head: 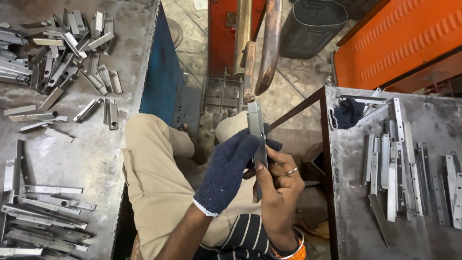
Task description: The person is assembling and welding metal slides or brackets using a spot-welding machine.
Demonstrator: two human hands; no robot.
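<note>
Both hands are gripping one flat metal strip [257, 135] at the centre of the view, over the lap. The gloved left hand [228, 171] is wrapping around it from nine o'clock; the bare right hand [279, 185] is pinching its lower part from five o'clock. The strip is pointing toward twelve o'clock, at the machine's rusty arms [260, 48]. This looks like the feeding step; the next move calls for steady alignment. Finished-looking strips [399, 168] are lying on the desk [433, 120] at three o'clock, loose pieces [62, 48] at ten.
</note>
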